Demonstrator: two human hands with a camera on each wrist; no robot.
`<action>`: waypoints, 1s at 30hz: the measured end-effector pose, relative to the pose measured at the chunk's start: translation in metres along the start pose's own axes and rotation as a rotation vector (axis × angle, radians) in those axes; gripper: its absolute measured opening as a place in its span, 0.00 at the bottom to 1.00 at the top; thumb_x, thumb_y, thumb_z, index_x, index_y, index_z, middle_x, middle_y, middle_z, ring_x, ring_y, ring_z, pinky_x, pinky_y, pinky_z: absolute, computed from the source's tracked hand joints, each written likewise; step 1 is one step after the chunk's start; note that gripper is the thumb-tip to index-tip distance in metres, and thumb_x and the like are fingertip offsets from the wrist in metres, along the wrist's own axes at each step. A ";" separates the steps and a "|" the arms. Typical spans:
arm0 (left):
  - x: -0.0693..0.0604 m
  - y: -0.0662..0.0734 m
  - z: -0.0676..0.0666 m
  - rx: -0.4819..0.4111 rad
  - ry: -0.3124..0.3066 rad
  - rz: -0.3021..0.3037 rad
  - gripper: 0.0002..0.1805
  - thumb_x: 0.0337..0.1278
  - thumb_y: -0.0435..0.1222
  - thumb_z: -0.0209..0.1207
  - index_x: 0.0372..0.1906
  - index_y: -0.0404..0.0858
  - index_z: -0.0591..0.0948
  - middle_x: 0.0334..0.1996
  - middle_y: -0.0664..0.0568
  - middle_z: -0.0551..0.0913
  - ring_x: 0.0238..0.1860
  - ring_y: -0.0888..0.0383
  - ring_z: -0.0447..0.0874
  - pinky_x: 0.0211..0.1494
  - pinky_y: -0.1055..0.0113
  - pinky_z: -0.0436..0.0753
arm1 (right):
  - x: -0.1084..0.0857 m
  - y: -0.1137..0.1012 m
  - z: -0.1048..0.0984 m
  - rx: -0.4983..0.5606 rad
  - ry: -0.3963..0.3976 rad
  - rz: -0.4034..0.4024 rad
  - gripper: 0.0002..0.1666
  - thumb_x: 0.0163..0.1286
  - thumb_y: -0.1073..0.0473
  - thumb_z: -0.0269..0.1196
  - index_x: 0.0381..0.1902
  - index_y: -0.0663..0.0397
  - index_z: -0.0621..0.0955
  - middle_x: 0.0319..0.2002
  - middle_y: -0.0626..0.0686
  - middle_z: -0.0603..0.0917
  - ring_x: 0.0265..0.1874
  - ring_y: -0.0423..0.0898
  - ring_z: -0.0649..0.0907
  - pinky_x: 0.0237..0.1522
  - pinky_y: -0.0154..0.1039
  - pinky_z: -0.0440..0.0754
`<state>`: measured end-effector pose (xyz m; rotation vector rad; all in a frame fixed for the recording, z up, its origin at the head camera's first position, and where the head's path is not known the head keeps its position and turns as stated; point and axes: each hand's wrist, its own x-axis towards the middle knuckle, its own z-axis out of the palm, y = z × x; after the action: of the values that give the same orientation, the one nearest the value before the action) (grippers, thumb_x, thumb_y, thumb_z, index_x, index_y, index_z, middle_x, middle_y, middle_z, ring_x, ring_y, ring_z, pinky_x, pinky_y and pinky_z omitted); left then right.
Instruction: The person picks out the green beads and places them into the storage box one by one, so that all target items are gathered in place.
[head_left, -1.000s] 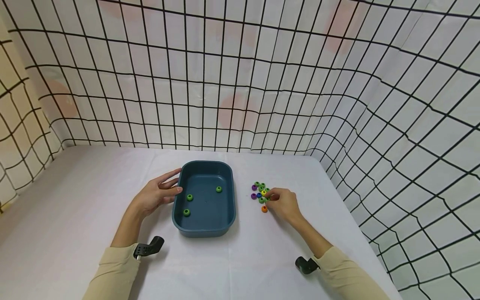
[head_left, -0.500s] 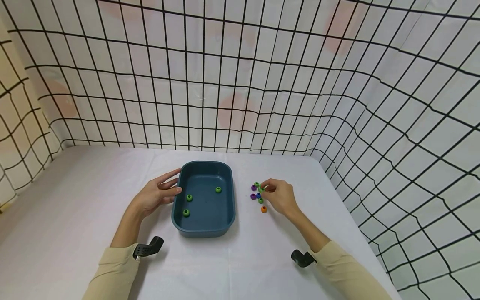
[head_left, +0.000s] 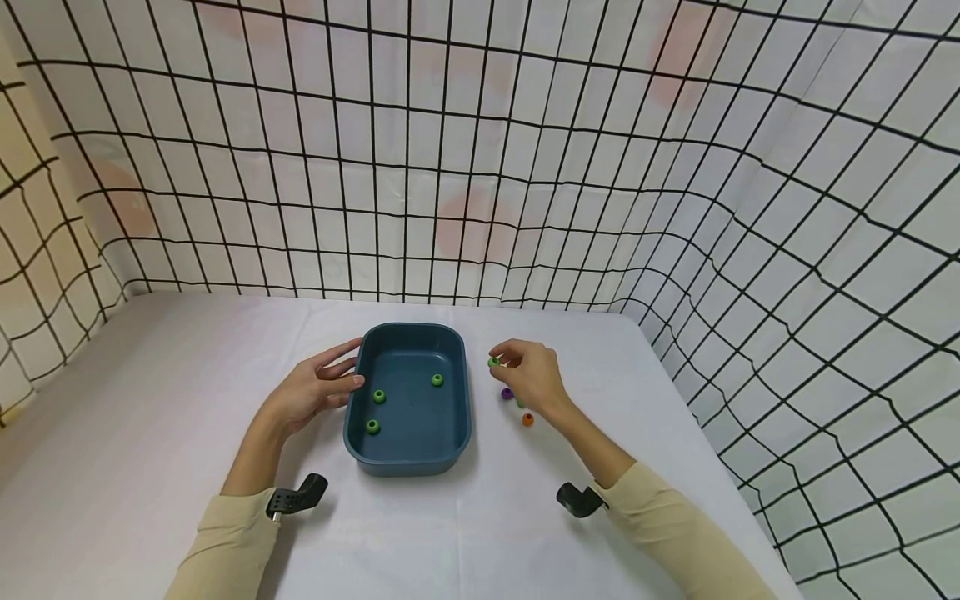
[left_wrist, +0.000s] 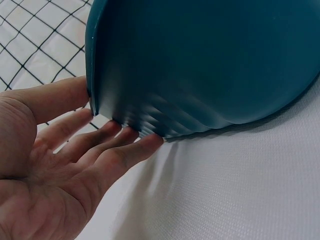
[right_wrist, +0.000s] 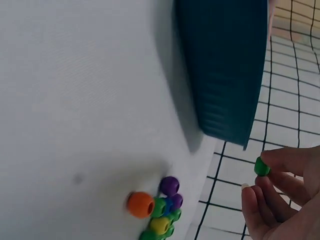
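A green bead (head_left: 492,362) is pinched between the thumb and fingertips of my right hand (head_left: 531,375), off the table and just right of the blue plastic bin (head_left: 407,467). Inside the bin lie several green beads (head_left: 437,380), spread apart. With fairly straight fingers, my left hand (head_left: 311,387) touches the bin's left wall, its thumb at the rim. Below my right hand is a cluster of loose beads, partly hidden in the head view. The right wrist view shows an orange bead (right_wrist: 140,204), a yellow bead (right_wrist: 159,225), purple beads (right_wrist: 169,186), a blue one and several greens.
A white cloth (head_left: 450,542) covers the table. Black grid netting (head_left: 465,167) over white sheeting rises along the back and both sides. A black camera mount (head_left: 298,495) sits at the left sleeve cuff, another (head_left: 579,500) at the right.
My right hand has gone from the bead cluster toward the bin's right side, lifting a green bead. The left hand and the bin stay in place.
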<state>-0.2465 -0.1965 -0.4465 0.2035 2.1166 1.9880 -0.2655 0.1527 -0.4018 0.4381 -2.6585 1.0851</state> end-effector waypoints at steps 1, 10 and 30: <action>0.000 0.000 0.000 0.001 0.000 0.000 0.42 0.69 0.31 0.61 0.82 0.49 0.56 0.79 0.37 0.56 0.73 0.38 0.67 0.61 0.57 0.84 | 0.001 -0.003 0.001 0.000 -0.002 -0.009 0.11 0.60 0.65 0.70 0.41 0.56 0.89 0.33 0.54 0.90 0.35 0.49 0.85 0.40 0.42 0.84; 0.002 -0.001 0.001 0.001 0.009 -0.004 0.43 0.67 0.32 0.63 0.81 0.49 0.57 0.79 0.37 0.57 0.73 0.39 0.67 0.63 0.53 0.81 | 0.005 -0.022 0.011 0.012 -0.027 -0.055 0.09 0.61 0.63 0.71 0.40 0.54 0.89 0.35 0.52 0.91 0.37 0.49 0.87 0.40 0.43 0.84; 0.004 -0.003 -0.001 -0.009 0.011 -0.003 0.43 0.66 0.32 0.64 0.81 0.48 0.58 0.78 0.37 0.59 0.72 0.39 0.69 0.61 0.56 0.83 | -0.002 -0.032 0.033 0.018 -0.112 -0.099 0.10 0.63 0.63 0.70 0.43 0.58 0.89 0.35 0.53 0.90 0.34 0.47 0.84 0.35 0.38 0.82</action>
<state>-0.2502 -0.1967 -0.4497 0.1879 2.1127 2.0010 -0.2554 0.1075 -0.4048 0.6440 -2.6920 1.0851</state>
